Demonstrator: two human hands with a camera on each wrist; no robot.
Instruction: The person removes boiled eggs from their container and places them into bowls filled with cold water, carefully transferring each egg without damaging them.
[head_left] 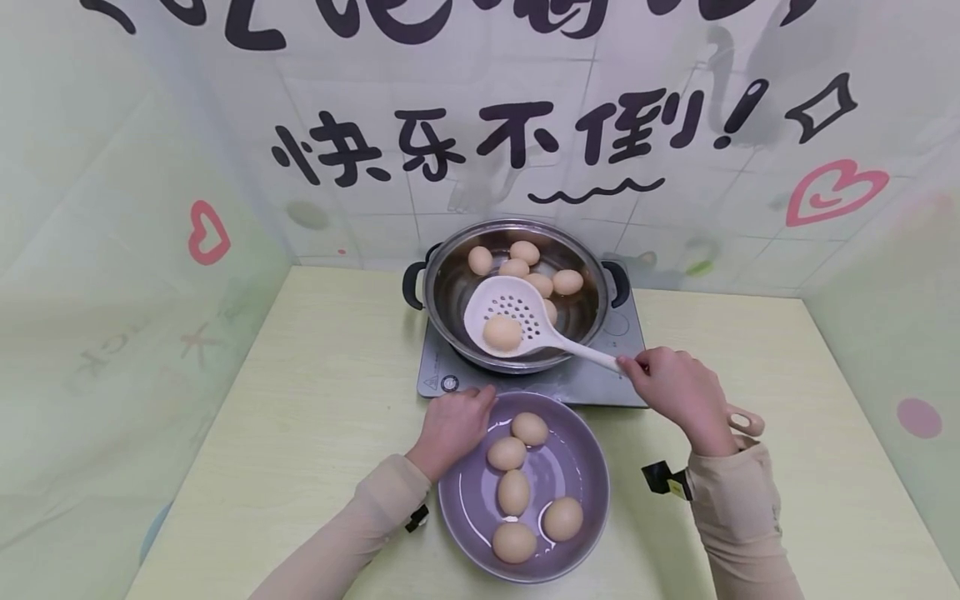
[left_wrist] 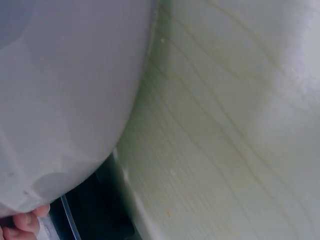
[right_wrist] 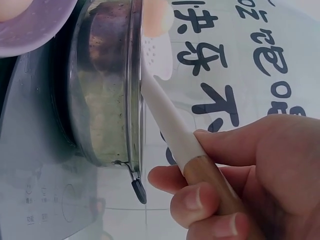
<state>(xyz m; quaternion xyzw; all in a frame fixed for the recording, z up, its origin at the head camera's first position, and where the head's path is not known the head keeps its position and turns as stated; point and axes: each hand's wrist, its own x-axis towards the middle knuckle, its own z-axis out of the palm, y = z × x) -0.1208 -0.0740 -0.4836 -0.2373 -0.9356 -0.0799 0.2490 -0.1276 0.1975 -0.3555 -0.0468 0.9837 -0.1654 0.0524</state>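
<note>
My right hand grips the wooden handle of a white slotted ladle. One brown egg lies in the ladle's perforated head, which is over the near half of a steel pot. Several more eggs are inside the pot. Below the pot, my left hand holds the upper left rim of a purple bowl; its fingertips show under the bowl's side in the left wrist view. Several eggs sit in the bowl, with shiny liquid around them.
The pot stands on a grey induction cooker and has black side handles. A pale wooden table carries everything. Printed sheets with black characters and pink hearts close off the back and both sides.
</note>
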